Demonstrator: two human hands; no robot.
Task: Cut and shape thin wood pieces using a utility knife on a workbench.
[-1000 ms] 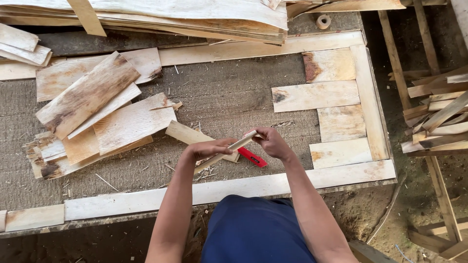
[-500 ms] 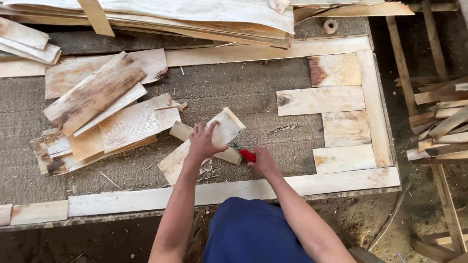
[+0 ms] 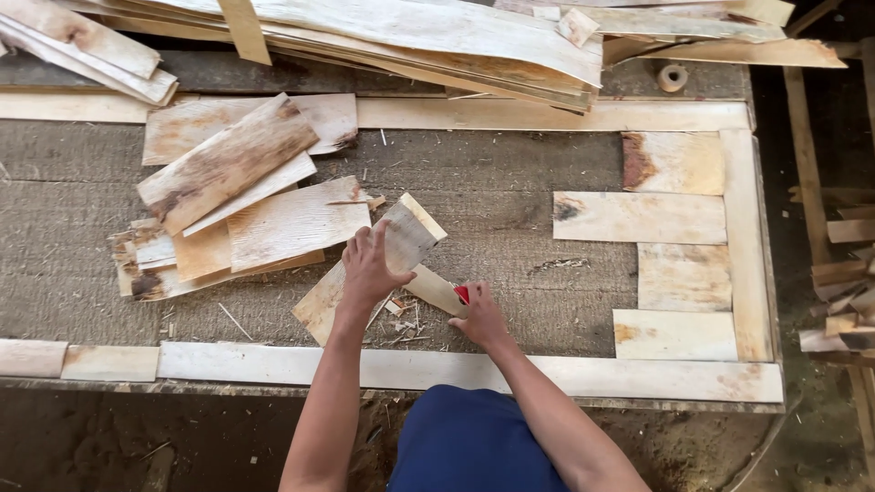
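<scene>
My left hand [image 3: 369, 267] lies flat on a long pale veneer strip [image 3: 401, 239] that rests diagonally on the grey work surface. My right hand [image 3: 480, 316] is closed around a red-handled tool [image 3: 461, 293], which sits against a narrower wood strip [image 3: 434, 289] lying under the veneer strip. Small shavings and splinters [image 3: 399, 321] lie scattered between my two hands.
A loose pile of veneer pieces [image 3: 232, 205] lies to the left. Several veneer pieces [image 3: 638, 217] lie flat at the right inside a border of long pale strips [image 3: 474, 369]. Long veneer sheets [image 3: 410, 32] are stacked at the back. Wood scraps [image 3: 843, 301] lie off the right edge.
The veneer strip was held between both hands a second ago. It now lies flat under my left hand, and my right hand has dropped lower right with the red-handled tool.
</scene>
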